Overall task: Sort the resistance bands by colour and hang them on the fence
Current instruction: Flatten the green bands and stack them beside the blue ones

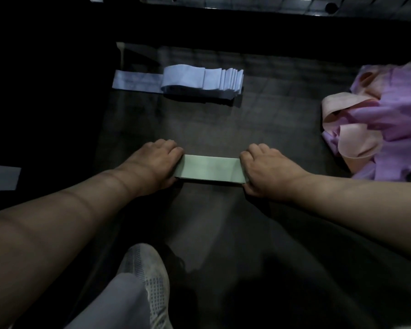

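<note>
Nearest of all, a grey-white shoe (150,279) is standing on the dark floor (223,119), with a pale trouser leg (112,302) showing just beside it. Past the shoe, a green band (209,170) is being held flat, on the floor or just over it; it is hard to tell which. Two bare arms are reaching out to it. The left hand (156,160) is holding the left end of the green band, its grip closed round that end with fingers curled over the top. The right hand (268,170) is holding the right end, its grip closed round that end too. The green band is running straight between the two hands. Beyond the green band, a stack of blue bands (207,79) is sitting in a neat row, and one blue strip (138,79) is poking out flat from its left side. Right of the green band and well apart from it, a messy pile of purple and pink bands (380,129) is lying in a heap. Far left of the green band, a pale strip (0,178) is peeking in at the edge, too dark to make out
</note>
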`<state>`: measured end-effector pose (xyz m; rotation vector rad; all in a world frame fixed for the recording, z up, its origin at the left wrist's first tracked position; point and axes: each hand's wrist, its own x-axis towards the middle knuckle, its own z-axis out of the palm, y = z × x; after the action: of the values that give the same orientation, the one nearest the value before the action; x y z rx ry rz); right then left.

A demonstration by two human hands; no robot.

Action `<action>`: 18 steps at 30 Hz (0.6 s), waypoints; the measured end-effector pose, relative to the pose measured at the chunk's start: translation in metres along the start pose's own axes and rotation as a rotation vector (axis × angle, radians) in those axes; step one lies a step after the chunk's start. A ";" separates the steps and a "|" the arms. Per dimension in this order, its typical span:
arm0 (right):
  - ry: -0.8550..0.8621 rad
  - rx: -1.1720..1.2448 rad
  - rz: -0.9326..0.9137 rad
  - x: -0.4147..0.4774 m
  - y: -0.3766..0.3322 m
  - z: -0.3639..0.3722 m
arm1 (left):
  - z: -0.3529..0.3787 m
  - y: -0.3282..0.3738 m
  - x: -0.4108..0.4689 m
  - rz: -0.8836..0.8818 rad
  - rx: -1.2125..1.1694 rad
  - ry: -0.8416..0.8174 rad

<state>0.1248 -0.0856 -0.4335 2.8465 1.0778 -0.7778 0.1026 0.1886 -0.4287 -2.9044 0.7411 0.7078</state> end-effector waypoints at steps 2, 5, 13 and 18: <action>-0.002 -0.003 -0.005 0.000 0.001 -0.001 | 0.000 -0.001 0.000 0.000 0.008 0.005; -0.011 -0.014 -0.004 -0.001 0.002 -0.001 | 0.001 -0.003 0.000 -0.014 0.010 -0.001; -0.034 -0.001 -0.047 -0.006 0.013 -0.006 | -0.003 -0.004 0.004 -0.028 -0.047 -0.022; -0.031 0.042 -0.054 -0.013 0.023 -0.005 | -0.002 -0.009 0.001 -0.059 -0.051 -0.025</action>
<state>0.1333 -0.1106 -0.4276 2.8401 1.1522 -0.8550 0.1088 0.1957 -0.4277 -2.9439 0.6419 0.7660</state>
